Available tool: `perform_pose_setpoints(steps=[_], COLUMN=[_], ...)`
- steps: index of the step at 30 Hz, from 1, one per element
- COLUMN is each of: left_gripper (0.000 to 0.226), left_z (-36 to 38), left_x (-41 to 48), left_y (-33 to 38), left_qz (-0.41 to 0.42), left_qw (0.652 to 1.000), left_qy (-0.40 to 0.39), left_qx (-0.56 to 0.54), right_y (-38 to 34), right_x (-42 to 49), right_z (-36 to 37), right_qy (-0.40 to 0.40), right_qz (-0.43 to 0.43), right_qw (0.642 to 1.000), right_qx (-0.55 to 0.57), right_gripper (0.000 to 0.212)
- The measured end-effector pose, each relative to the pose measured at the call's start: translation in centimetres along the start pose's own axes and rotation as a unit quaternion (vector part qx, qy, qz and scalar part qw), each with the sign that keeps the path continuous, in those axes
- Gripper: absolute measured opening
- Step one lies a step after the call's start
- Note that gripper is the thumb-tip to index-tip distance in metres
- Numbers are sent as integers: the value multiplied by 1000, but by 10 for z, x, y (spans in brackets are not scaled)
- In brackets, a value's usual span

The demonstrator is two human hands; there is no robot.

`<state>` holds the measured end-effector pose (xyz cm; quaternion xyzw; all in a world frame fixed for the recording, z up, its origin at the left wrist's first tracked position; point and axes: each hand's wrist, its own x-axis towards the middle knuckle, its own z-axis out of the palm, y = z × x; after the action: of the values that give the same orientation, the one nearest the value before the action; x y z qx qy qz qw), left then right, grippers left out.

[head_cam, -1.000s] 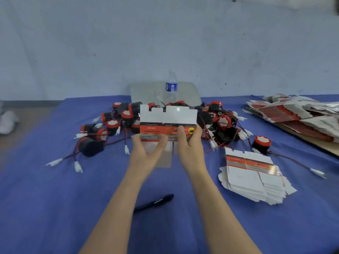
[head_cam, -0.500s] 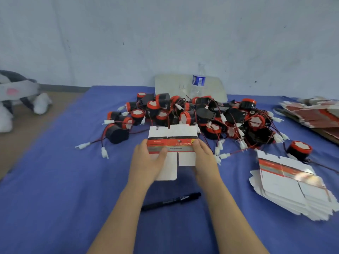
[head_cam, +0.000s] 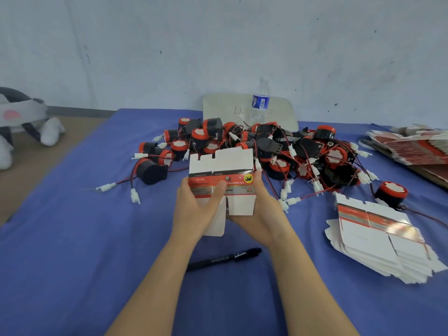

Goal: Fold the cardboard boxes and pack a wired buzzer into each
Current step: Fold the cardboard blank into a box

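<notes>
Right now my left hand (head_cam: 196,209) grips the box (head_cam: 221,175) on its left side, thumb pressed across the red band and fingers curled behind. It sits half opened between both hands, above the cloth (head_cam: 72,238) and just in front of the buzzers (head_cam: 266,146). My right hand (head_cam: 261,212) cups its right side, fingers curled round that edge. If I squeeze unevenly, I think the sleeve could crease off its scores or collapse flat, and the loose lower flaps may tuck crooked. Further right, a trailing wire could snag, or my arm might knock the stack (head_cam: 378,238) of flat boxes.
</notes>
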<state>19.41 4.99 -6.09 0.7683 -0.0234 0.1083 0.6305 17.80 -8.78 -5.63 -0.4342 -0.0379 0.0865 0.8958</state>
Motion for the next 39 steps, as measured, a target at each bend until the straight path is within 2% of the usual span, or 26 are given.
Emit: perform_pose_setpoints(steps=[3,8,11,13,16,20,28,34,36,39], left_gripper=[93,86,80,79,80,87,84,73,74,82], left_z=[1,2,2,5,6,3,4,8,9,8], left_x=[-1,-3,-4,-7,-8,-10,-14,-13,-13,-14], left_y=[3,4,3,3,5,7,9,6,6,7], left_qz=[4,25,56,96,120,139,158,148,145,130], left_qw=[1000,998,993,987,979,975,972,972,973,979], left_qy=[11,53,86,101,117,129,121,120,118,110], left_qx=[-11,22,51,82,117,116,122,136,135,113], right_y=[1,1,1,5,13,19,20,18,17,16], right_x=[1,0,1,1,3,8,5,2,1,0], right_z=[1,5,5,5,9,8,9,10,10,12], right_qy=[0,19,79,141,172,182,219,265,270,245], right_qz=[-9,-27,-73,-119,-171,-190,-216,-215,-217,-214], right_qw=[1000,999,993,971,927,902,848,807,801,828], right_qx=[-4,1,-39,-154,-287,-343,-432,-482,-488,-457], right_gripper=[68,63,38,21,25,21,44,36,27,18])
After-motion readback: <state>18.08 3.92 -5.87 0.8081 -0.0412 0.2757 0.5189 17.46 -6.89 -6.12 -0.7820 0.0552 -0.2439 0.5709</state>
